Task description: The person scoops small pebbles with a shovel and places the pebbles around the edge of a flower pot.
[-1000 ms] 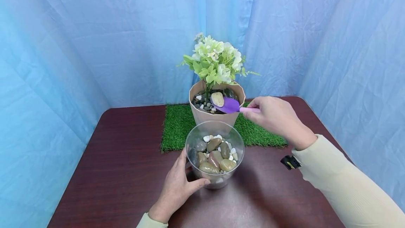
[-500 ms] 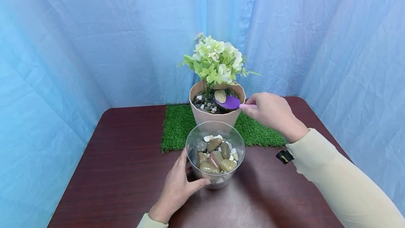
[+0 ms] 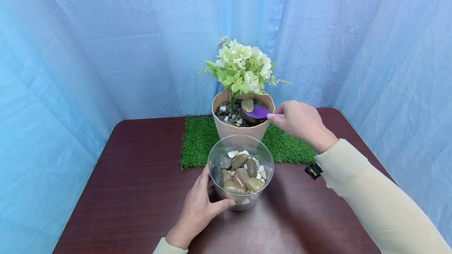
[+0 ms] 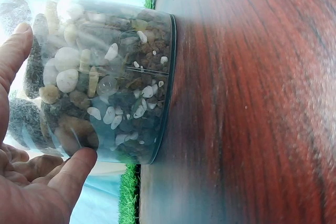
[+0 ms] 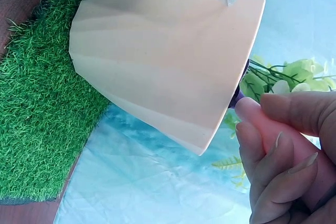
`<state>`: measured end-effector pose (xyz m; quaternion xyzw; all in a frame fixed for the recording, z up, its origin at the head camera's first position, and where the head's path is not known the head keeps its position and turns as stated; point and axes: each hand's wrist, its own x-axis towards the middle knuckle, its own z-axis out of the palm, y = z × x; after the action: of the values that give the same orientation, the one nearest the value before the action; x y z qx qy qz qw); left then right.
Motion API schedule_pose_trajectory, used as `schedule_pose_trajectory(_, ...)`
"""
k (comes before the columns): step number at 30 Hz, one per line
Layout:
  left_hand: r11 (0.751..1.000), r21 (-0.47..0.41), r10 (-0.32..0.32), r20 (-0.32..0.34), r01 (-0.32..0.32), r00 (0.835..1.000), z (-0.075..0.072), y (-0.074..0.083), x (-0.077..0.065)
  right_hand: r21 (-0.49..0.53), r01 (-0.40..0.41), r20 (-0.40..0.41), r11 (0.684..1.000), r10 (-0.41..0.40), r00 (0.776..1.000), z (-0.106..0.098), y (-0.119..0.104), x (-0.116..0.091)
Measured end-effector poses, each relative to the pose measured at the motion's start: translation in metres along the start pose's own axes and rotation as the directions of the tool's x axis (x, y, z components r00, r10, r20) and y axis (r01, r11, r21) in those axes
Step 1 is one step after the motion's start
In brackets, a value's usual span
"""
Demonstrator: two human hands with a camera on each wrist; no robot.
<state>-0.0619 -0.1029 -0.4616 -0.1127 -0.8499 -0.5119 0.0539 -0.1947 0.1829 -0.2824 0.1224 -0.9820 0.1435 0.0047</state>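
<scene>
My right hand [image 3: 300,120] grips the pink handle [image 5: 286,142] of a small trowel with a purple blade [image 3: 259,112]. The blade reaches inside the rim of a beige faceted flowerpot [image 3: 241,130], and a pale yellowish stone [image 3: 247,105] lies at its tip. Dark and white pebbles [image 3: 231,118] cover the pot's inside around the stem of a white-flowered plant [image 3: 243,64]. With thumb and fingers spread around its side, my left hand [image 3: 197,203] holds a clear plastic container [image 4: 105,82]. Large brown stones [image 3: 241,175] and small white pebbles fill it part way.
Under the pot lies a green artificial grass mat [image 3: 197,144]. Both vessels stand on a dark red wooden table [image 3: 141,183], the container in front of the pot. Light blue curtains [image 3: 159,42] hang behind and at the sides.
The trowel and right hand have shifted slightly back and away from the front rim. The pale stone has moved a little right and back in the pot. The left hand stays put.
</scene>
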Motion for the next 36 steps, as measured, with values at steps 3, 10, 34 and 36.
schedule_pose_trajectory(3,1.0,-0.004,0.003,-0.001,-0.003,1.0,0.0,0.0,0.0,0.002,-0.005,0.002,1.0,0.005,1.0,0.0,0.0,0.002)
schedule_pose_trajectory(10,1.0,-0.008,0.001,0.001,-0.001,1.0,0.0,0.0,-0.001,-0.005,-0.02,0.003,1.0,0.02,1.0,0.003,0.001,0.007)
schedule_pose_trajectory(34,1.0,-0.005,-0.008,0.002,0.008,1.0,0.001,0.0,0.0,-0.03,-0.094,0.017,0.995,0.094,0.995,0.0,-0.009,0.022)
schedule_pose_trajectory(36,1.0,-0.005,-0.008,0.002,0.008,1.0,0.001,0.0,0.0,-0.032,-0.098,0.013,0.995,0.099,0.995,0.0,-0.01,0.024)
